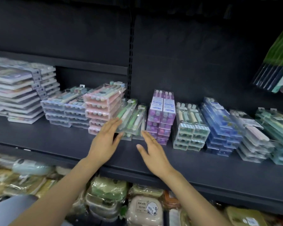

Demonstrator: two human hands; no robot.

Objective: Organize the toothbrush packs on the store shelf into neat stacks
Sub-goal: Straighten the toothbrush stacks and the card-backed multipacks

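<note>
Two open hands (104, 141) (152, 150) flank the green toothbrush packs (131, 119).

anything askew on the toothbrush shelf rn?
Yes. The green packs between the pink stack and the purple stack lean tilted instead of lying flat. The left hand touches them with straight fingers; the right hand is open beside them. Other stacks look fairly even.

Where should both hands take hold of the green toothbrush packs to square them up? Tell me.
Probably by the long outer sides of the green toothbrush packs, near their front ends. They lean back, with the pink stack and purple stack close on either side. The left hand comes from front-left, the right hand from front-right, palms facing in.
</note>
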